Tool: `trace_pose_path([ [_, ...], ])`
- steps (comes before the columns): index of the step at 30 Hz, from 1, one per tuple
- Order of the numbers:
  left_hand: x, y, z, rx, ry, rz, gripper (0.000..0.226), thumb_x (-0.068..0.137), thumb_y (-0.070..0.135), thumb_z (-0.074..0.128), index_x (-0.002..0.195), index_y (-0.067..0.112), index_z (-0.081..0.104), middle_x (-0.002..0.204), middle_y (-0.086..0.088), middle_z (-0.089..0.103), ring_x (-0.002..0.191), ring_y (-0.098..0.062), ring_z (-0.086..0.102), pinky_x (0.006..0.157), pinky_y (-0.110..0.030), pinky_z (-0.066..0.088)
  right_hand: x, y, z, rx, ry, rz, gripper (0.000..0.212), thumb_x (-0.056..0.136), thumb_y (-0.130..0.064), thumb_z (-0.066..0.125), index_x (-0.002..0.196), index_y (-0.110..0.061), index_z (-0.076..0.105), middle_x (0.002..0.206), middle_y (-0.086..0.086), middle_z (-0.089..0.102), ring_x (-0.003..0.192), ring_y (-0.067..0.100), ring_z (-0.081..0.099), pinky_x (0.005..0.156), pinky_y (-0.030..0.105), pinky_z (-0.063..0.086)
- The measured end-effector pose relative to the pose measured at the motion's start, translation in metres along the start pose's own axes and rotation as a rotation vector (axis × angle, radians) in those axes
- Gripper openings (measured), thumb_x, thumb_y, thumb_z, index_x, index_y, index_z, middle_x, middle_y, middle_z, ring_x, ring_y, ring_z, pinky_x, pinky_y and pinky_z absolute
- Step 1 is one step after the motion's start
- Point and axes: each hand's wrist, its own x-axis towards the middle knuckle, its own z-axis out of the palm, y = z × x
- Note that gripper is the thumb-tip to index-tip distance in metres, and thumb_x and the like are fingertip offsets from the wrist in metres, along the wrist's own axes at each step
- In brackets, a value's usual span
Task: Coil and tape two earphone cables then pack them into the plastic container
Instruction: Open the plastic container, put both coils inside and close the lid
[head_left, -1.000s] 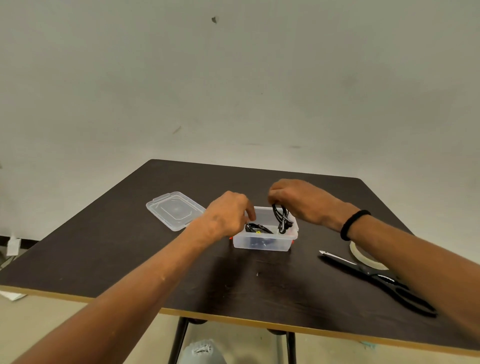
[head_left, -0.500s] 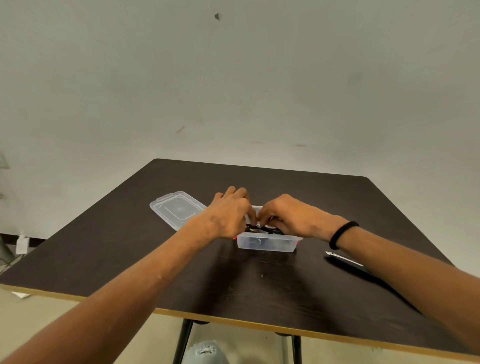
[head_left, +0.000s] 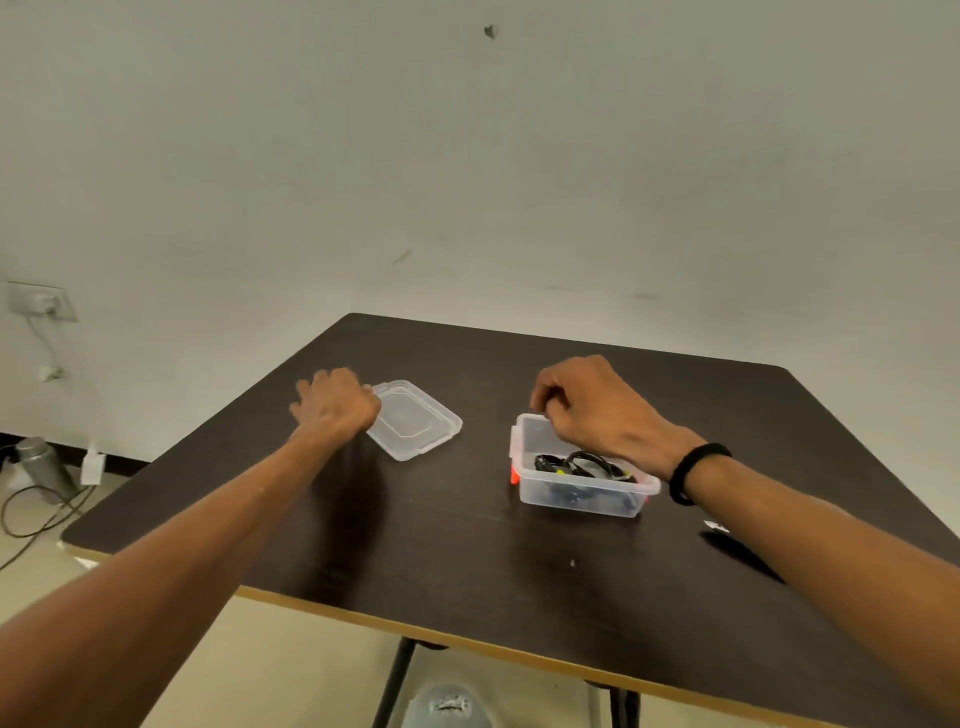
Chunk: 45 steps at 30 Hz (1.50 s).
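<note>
A person's left hand (head_left: 335, 402) rests at the clear lid's (head_left: 414, 419) left edge, grip unclear. Further right, the curled right hand (head_left: 587, 405) touches the plastic container's (head_left: 582, 491) far rim; black coiled earphone cables (head_left: 579, 464) lie inside, on the dark table (head_left: 441, 545).

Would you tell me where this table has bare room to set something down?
Bare: the dark table's near strip before the clear plastic container, and the gap between it and the clear lid. Crowded: black scissors at right.
</note>
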Motion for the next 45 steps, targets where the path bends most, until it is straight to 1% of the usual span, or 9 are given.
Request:
trace_pose_path([
  [3,0.012,-0.013,-0.007,-0.006,-0.064,-0.086,0.042,0.102,0.030,0.051,0.136,0.007,0.058,0.146,-0.023,0.052,0.138,-0.042,0.044,0.114,-0.055,0.037,0.037,-0.035,0.029,0.027,-0.044,0.067,0.023,0.090,-0.006,0.055,0.096,-0.010,0.077,0.095,0.003,0.075,0.081,0.018,0.070,0.069,0.022,0.051],
  [8,0.027,-0.025,-0.009,-0.084,-0.161,-0.099,0.040,0.100,0.025,0.054,0.134,0.004,0.060,0.139,-0.023,0.059,0.124,-0.041,0.060,0.099,-0.042,0.050,0.081,-0.063,0.072,-0.081,-0.291,0.321,0.015,0.089,-0.004,0.059,0.078,-0.009,0.050,0.083,0.015,0.061,0.056,0.023,0.062,0.042,0.022,0.045],
  [12,0.039,-0.035,-0.009,-0.122,-0.194,-0.061,0.037,0.097,0.024,0.054,0.129,0.011,0.066,0.133,-0.019,0.065,0.118,-0.037,0.065,0.098,-0.040,0.053,0.091,-0.060,0.089,-0.007,-0.304,0.478,0.008,0.091,0.002,0.055,0.090,-0.006,0.053,0.100,0.020,0.068,0.071,0.033,0.078,0.061,0.036,0.065],
  [21,0.038,-0.032,-0.008,-0.247,-0.257,-0.032,0.019,0.093,0.007,0.061,0.106,0.003,0.074,0.087,-0.015,0.077,0.078,-0.022,0.074,0.063,-0.030,0.061,0.102,-0.058,0.095,0.360,-0.317,0.719,0.015,0.090,0.010,0.070,0.103,0.003,0.065,0.100,0.024,0.070,0.062,0.027,0.074,0.052,0.032,0.063],
  [28,0.018,-0.015,-0.044,-0.662,-0.130,-0.005,0.024,0.099,0.022,0.061,0.110,0.005,0.075,0.077,-0.013,0.076,0.071,-0.019,0.074,0.077,-0.034,0.064,0.089,-0.060,0.043,0.314,-0.012,0.536,0.018,0.087,0.005,0.062,0.097,0.005,0.077,0.085,0.020,0.079,0.071,0.030,0.079,0.073,0.039,0.068],
  [33,-0.009,0.036,-0.066,-0.930,-0.168,0.046,0.062,0.098,0.059,0.058,0.120,0.002,0.067,0.098,-0.015,0.078,0.090,-0.023,0.078,0.087,-0.037,0.064,0.058,-0.046,-0.024,0.293,0.243,0.414,0.023,0.098,-0.017,0.062,0.094,0.000,0.077,0.092,0.014,0.079,0.079,0.026,0.078,0.079,0.036,0.065],
  [37,-0.037,0.088,-0.057,-1.116,-0.279,0.041,0.075,0.094,0.061,0.064,0.134,-0.001,0.054,0.118,-0.019,0.068,0.098,-0.026,0.075,0.080,-0.032,0.062,0.021,-0.018,-0.054,0.340,0.402,0.445,0.022,0.096,-0.028,0.072,0.090,-0.008,0.078,0.090,0.006,0.078,0.089,0.022,0.076,0.073,0.026,0.051],
  [42,-0.071,0.135,-0.024,-0.949,-0.307,0.111,0.043,0.089,0.036,0.077,0.114,0.003,0.066,0.105,-0.010,0.069,0.085,-0.020,0.069,0.074,-0.032,0.061,-0.031,0.017,-0.059,0.370,0.512,0.535,0.017,0.090,-0.028,0.081,0.086,-0.012,0.079,0.082,0.000,0.076,0.088,0.018,0.075,0.064,0.020,0.047],
  [45,-0.093,0.140,-0.007,-0.667,-0.256,0.235,0.016,0.092,0.024,0.065,0.091,0.008,0.062,0.083,-0.006,0.063,0.082,-0.023,0.059,0.060,-0.023,0.044,-0.062,0.028,-0.052,0.403,0.512,0.534,0.016,0.086,-0.030,0.085,0.085,-0.016,0.080,0.081,-0.003,0.077,0.082,0.012,0.075,0.063,0.016,0.048],
])
